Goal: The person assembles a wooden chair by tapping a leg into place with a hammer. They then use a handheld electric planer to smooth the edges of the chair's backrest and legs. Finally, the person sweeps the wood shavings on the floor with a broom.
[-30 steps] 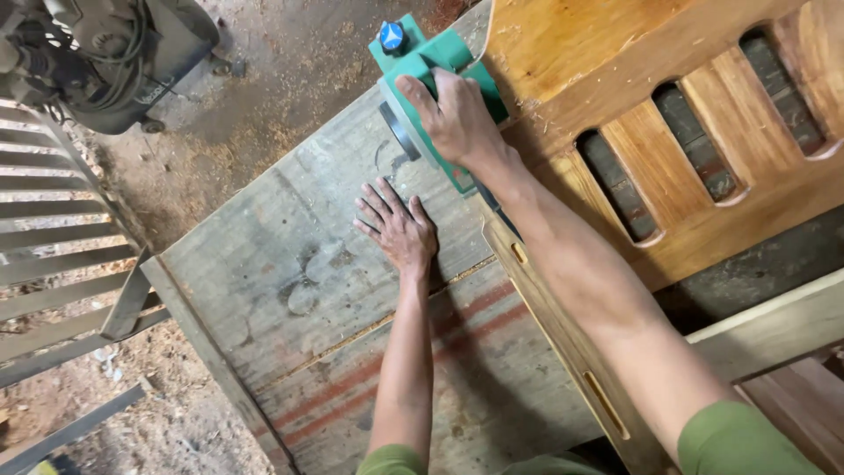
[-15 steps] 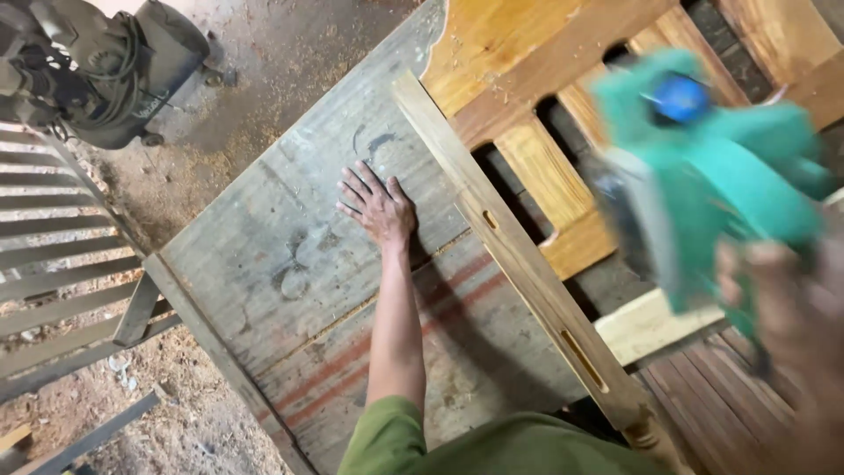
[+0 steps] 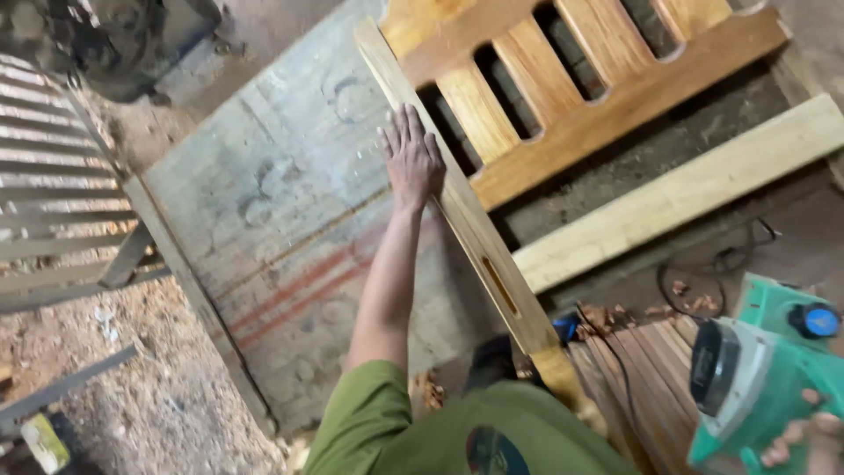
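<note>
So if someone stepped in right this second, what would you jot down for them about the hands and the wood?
Left hand: flat and open, pressing on the long wooden rail lying across the grey board.
Right hand: fingers gripping the green power planer, lifted off to the lower right, clear of the rail.
Slatted wooden frame lies beyond the rail.
Done: cannot tell how much is planed.
Left: planer is off the wood.

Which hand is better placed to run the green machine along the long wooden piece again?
Probably the right hand: its fingers already grip the green planer. The left hand lies flat on the long wooden piece, steadying it.
</note>
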